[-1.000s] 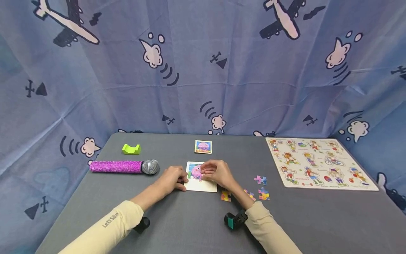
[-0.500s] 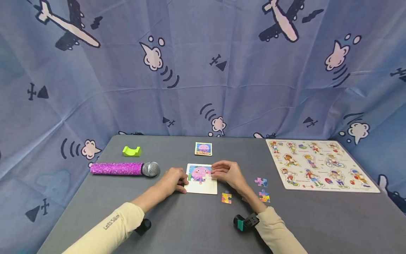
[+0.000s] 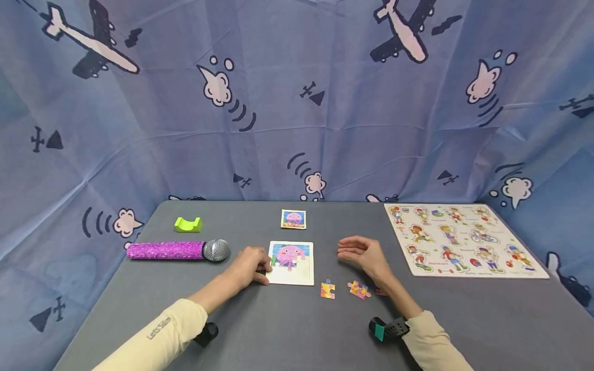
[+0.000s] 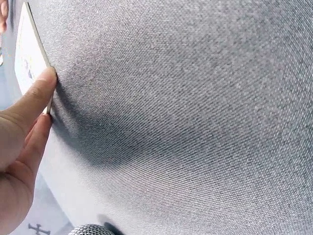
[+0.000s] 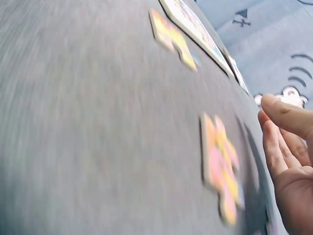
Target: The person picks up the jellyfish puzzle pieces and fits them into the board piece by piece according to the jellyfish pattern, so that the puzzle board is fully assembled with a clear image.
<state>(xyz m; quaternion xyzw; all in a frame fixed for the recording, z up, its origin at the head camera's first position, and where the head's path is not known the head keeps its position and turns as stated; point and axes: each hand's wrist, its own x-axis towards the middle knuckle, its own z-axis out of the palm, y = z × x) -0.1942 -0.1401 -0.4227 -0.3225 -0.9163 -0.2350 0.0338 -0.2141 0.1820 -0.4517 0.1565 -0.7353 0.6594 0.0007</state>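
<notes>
My left hand (image 3: 248, 267) holds the left edge of a small white puzzle board (image 3: 302, 275). In the left wrist view, the thumb and a finger (image 4: 44, 81) touch that edge. A pink octopus picture fills the board's upper part; its lower part is bare cream. To the board's right, my right hand (image 3: 364, 256) hovers with loosely bent fingers and nothing between them. Nearer me lie a yellow puzzle piece (image 3: 327, 290) and a pink-and-yellow piece (image 3: 359, 289). My right wrist mostly hides another piece (image 3: 381, 291).
Behind the board lies a small octopus picture card (image 3: 293, 219). A pink glittery microphone (image 3: 166, 251) and a lime-green cradle-shaped block (image 3: 188, 224) are at left. The large sports-figure puzzle board (image 3: 464, 242) takes up the right. A patterned blue curtain (image 3: 278, 103) rises behind the grey table (image 3: 260, 330).
My right hand has left the puzzle board and moved right, uncovering the octopus picture. Its arm now covers the pieces farther right. The left hand stays at the board's edge.
</notes>
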